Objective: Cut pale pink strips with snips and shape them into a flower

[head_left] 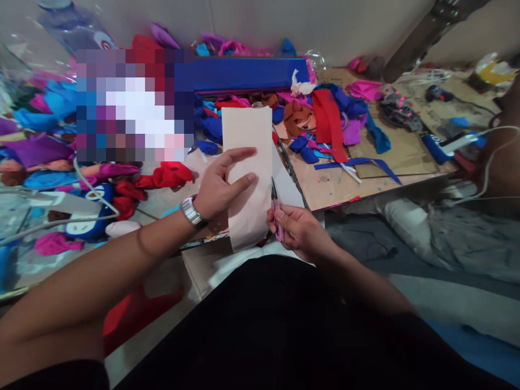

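Observation:
A long, pale cream strip of cloth or paper (248, 127) lies upright in front of me, its near end curling over the table's edge. My left hand (227, 181) rests on this strip with thumb and index finger stretched apart; the other fingers are mostly out of sight. At the strip's right edge, my right hand (298, 227) is closed around small scissors with pink handles (278, 222). Their dark blades point away from me along that edge. I cannot tell whether the blades are apart.
Colourful cloth scraps (49, 146) are heaped on the left, with more behind the strip. A long blue box (247, 75) stands at the back. Blue-and-white corded devices (91, 216) sit on both sides. A red strip (329, 124) and flat cardboard (390, 154) lie right.

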`<state>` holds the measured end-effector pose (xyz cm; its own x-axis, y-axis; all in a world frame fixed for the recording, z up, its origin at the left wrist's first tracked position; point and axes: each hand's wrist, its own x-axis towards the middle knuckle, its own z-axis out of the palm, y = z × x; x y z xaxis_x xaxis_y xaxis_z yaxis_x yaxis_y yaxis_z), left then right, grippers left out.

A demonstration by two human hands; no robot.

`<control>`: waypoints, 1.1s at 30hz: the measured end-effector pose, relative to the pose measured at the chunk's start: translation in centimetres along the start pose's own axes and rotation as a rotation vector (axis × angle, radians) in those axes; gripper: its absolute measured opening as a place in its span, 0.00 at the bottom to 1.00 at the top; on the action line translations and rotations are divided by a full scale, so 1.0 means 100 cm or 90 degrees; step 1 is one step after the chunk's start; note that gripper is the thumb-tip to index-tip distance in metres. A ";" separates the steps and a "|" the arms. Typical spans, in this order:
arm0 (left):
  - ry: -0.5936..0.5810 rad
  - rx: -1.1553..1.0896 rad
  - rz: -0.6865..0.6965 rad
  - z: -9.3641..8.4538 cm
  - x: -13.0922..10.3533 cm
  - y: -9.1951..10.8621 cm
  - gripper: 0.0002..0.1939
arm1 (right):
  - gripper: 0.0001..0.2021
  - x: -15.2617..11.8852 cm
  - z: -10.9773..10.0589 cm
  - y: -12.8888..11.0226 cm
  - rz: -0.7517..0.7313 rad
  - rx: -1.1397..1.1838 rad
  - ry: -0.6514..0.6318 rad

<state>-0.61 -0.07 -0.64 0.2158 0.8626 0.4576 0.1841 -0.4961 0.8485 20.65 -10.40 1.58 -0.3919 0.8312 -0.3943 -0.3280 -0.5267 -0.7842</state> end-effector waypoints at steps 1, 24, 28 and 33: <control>0.014 -0.003 -0.001 0.000 0.000 0.000 0.26 | 0.18 0.000 0.001 0.000 0.000 0.004 0.001; 0.042 -0.005 -0.025 0.001 0.002 -0.001 0.25 | 0.18 0.002 -0.002 -0.002 -0.006 -0.003 -0.029; 0.028 0.004 -0.030 0.000 0.001 0.000 0.26 | 0.18 0.002 -0.002 -0.001 -0.004 -0.002 -0.021; 0.020 0.011 -0.025 0.000 0.000 0.002 0.27 | 0.18 0.004 -0.002 -0.001 -0.012 0.004 -0.023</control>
<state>-0.58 -0.11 -0.49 0.1772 0.8841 0.4325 0.2079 -0.4632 0.8615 20.70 -10.01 1.38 -0.4158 0.8343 -0.3620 -0.3406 -0.5120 -0.7886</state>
